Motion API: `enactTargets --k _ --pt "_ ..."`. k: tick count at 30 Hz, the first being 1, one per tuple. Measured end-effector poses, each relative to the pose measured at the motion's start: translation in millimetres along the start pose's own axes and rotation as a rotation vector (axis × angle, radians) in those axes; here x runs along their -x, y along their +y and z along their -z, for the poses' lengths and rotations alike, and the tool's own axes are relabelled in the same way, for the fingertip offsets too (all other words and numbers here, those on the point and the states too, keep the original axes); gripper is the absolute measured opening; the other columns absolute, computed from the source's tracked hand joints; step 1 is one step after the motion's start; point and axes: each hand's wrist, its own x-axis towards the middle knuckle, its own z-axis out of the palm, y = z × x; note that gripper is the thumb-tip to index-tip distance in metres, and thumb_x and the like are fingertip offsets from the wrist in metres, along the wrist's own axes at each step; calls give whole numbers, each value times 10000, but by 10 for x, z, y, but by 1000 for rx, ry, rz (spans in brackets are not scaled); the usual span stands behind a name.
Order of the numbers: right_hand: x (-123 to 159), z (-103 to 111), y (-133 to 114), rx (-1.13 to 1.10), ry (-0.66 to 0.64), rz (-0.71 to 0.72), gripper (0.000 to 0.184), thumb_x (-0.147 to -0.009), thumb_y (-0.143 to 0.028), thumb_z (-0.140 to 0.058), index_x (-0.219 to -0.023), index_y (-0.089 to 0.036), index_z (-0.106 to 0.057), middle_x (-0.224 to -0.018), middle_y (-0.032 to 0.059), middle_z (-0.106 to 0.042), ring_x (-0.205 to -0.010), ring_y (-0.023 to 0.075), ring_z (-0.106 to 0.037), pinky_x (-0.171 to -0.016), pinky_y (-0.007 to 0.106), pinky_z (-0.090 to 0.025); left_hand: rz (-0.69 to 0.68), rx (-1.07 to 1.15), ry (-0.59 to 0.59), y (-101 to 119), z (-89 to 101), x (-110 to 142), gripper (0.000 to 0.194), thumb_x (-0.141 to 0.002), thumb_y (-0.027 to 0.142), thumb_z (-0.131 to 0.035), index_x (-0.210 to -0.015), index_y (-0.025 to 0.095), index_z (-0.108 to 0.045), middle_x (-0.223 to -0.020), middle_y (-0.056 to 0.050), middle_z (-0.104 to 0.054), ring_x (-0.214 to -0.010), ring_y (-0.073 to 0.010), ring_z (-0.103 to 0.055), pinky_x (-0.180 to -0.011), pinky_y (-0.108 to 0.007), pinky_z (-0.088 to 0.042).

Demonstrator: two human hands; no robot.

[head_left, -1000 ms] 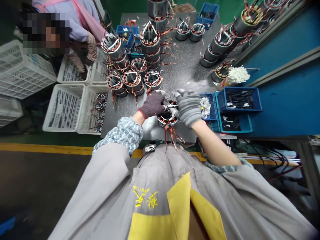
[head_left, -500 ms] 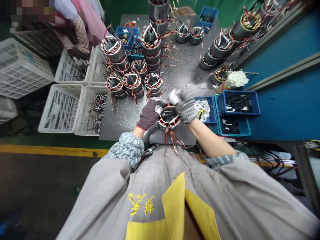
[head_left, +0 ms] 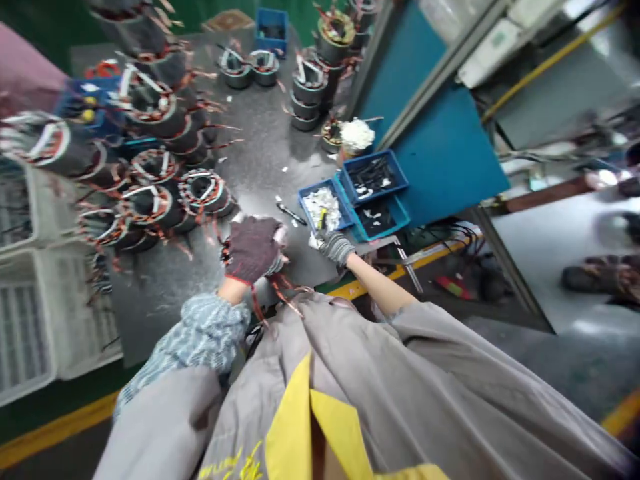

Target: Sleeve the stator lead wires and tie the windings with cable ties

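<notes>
My left hand, in a dark knit glove, rests closed over a motor stator at the near edge of the grey bench; copper wires hang from under it. My right hand, in a grey glove, has reached to the near edge of a blue bin of white paper strips. Its fingers are curled at the bin; what they hold is blurred. A dark tool lies on the bench between the hands.
Stacks of wound stators crowd the left of the bench, with more stators at the back. Two further blue bins sit to the right beside a blue panel. White crates stand on the left.
The view swung right and blurred. My right hand left the stator and moved right to the blue bin of strips. My left hand stayed on the stator.
</notes>
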Motion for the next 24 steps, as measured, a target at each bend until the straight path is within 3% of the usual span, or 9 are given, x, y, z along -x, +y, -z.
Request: enactTargets --k 2,4,8,10,13,17,20,24 --pt "-56 163 399 67 63 -129 288 -1132 -495 -763 -1051 -233 -852 -1047 84 -902 -1006 262 -840 -1013 415 -706 -10 93 46 -55 -79 -81 327 -1156 443 -599 -1105 283 -880 -1157 -78 -914 -1254 -373 -818 -1373 -661 -458" --pt "-143 469 787 118 144 -232 277 -1149 -364 -645 -1068 -215 -864 -1171 141 -919 -1139 306 -840 -1119 435 -672 -14 176 110 -87 -84 -73 351 -1168 437 -550 -1174 307 -877 -1264 -52 -917 -1358 -345 -803 -1450 -639 -389" --pt "-412 1074 1276 152 296 -290 515 -1171 -208 -412 -1518 -42 -755 -1649 279 -739 -1504 328 -703 -1352 463 -515 10 132 108 -54 42 93 381 -1146 453 -566 -1323 307 -871 -1408 -56 -894 -1558 -370 -709 -1486 -681 -335" --pt "-586 1209 1363 141 301 -214 578 -1144 -164 -426 -1648 -46 -681 -1793 252 -626 -1645 309 -589 -1420 464 -441 45 74 137 -54 98 199 414 -1151 446 -550 -1365 296 -871 -1456 -74 -879 -1622 -377 -659 -1487 -696 -331" --pt "-836 1199 1424 142 220 -86 586 -1073 -128 -522 -1597 -209 -770 -1731 162 -703 -1581 336 -641 -1396 574 -481 99 -13 194 -125 129 350 412 -1156 418 -548 -1386 302 -870 -1477 -79 -869 -1662 -361 -626 -1508 -704 -285" --pt "-939 1065 1529 181 167 -42 547 -992 -79 -617 -1491 -131 -834 -1613 265 -759 -1393 358 -744 -1320 571 -520 146 -105 238 -223 105 462 374 -1159 398 -588 -1407 332 -861 -1478 -67 -872 -1646 -341 -643 -1517 -702 -249" --pt "-734 972 1625 207 199 -32 496 -982 -135 -678 -1456 -134 -826 -1620 286 -734 -1455 397 -719 -1321 592 -531 152 -100 248 -237 92 481 374 -1169 410 -584 -1409 325 -857 -1510 -76 -864 -1608 -337 -678 -1500 -685 -287" --pt "-234 773 1727 207 319 -76 393 -941 -211 -699 -1307 -211 -844 -1532 260 -782 -1430 472 -735 -1291 652 -567 155 -47 247 -237 106 544 383 -1137 425 -632 -1449 340 -837 -1523 -87 -856 -1619 -365 -668 -1489 -699 -297"
